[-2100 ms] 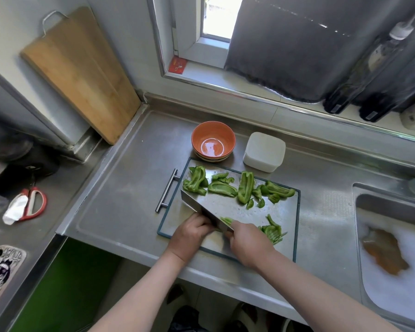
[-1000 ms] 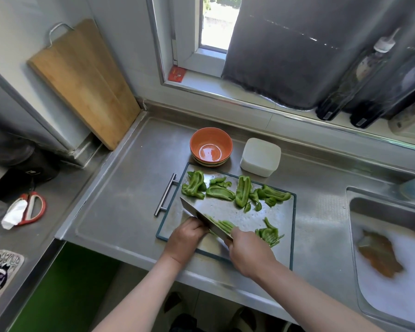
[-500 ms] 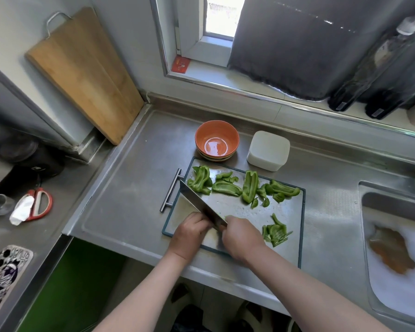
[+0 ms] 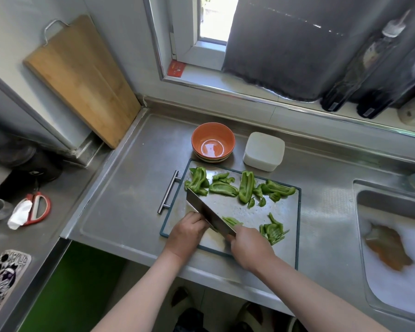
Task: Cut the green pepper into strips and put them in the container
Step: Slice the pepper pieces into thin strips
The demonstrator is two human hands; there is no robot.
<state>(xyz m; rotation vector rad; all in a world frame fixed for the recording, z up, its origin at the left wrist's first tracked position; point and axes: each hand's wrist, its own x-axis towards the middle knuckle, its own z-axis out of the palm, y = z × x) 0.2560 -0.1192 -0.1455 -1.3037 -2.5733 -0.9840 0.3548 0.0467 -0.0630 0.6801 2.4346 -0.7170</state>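
My right hand [image 4: 248, 245] grips the handle of a cleaver [image 4: 209, 215], whose blade stands slanted on the steel cutting board [image 4: 228, 206]. My left hand [image 4: 187, 230] lies curled against the blade's left face, holding down a green pepper piece that hand and blade mostly hide. A few fresh strips [image 4: 231, 221] lie just right of the blade. A pile of cut strips [image 4: 273, 232] sits further right. Several large pepper pieces [image 4: 241, 188] lie in a row along the board's far edge. Behind the board stands the white container [image 4: 264, 150], with nothing visible in it.
An orange bowl [image 4: 212, 142] stands left of the container. The sink [image 4: 393, 248] at the right holds foamy water and a brownish object. A wooden board [image 4: 82, 77] leans in the left corner. Red scissors [image 4: 37, 209] and a phone [image 4: 3, 279] lie on the left counter.
The cleaver has been lifting and dropping in the same spot on the board. Fresh strips now show to the right of the blade. Both hands stay in place.
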